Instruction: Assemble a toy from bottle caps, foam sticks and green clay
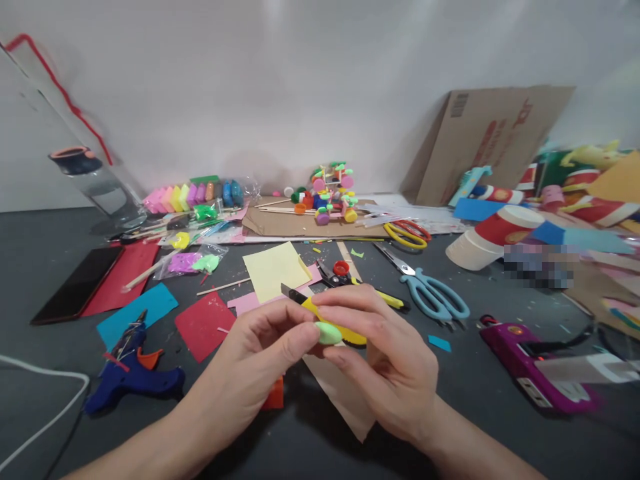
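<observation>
Between the fingertips of both hands is a small, flattened oval of light green modelling clay (pixel 329 333). My left hand (pixel 273 347) pinches it with thumb and forefinger. My right hand (pixel 385 357) has its fingers curled around the other side, the thumb below the piece. Just behind the fingers shows a yellow box cutter (pixel 311 307) with its dark blade out, partly hidden by my right hand. Under the hands lies a strip of beige cardboard (pixel 345 397). A small orange piece (pixel 274 395) is half covered by my left hand.
A blue glue gun (pixel 135 380) lies at left, beside red paper (pixel 206 325). Blue scissors (pixel 435 293), a paper-cup model (pixel 493 237) and a purple power strip (pixel 540 370) are on the right. Colourful clay models (pixel 334 193) stand at the back, near a water bottle (pixel 100 190).
</observation>
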The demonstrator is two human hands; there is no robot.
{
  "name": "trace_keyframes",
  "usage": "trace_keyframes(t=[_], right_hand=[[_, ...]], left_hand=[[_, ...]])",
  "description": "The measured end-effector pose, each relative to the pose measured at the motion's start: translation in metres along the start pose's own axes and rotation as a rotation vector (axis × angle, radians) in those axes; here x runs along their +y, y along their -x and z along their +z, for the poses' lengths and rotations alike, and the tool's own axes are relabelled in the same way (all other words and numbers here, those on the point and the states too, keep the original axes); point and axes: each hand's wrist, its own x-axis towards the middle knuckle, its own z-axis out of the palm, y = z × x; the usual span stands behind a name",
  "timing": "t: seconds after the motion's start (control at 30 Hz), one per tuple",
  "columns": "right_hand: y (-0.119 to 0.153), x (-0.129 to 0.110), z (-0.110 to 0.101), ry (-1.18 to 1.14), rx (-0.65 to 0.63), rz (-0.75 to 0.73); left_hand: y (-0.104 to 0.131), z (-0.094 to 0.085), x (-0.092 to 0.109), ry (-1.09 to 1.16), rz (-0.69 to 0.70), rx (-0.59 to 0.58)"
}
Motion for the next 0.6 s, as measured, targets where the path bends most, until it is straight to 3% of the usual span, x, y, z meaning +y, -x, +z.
trace_keyframes(t=[0.4,0.6], right_hand=[[-0.001,-0.0024,0.0016,0.091,-0.001,-0.019],[0.0008,-0.0015,0.0037,0.226,0.002,-0.137]], left_hand=[[0.0015,0.001,-0.003,0.058,-0.021,-0.021],[0.0019,0.0017,-0.0053,0.127,-0.031,-0.028]])
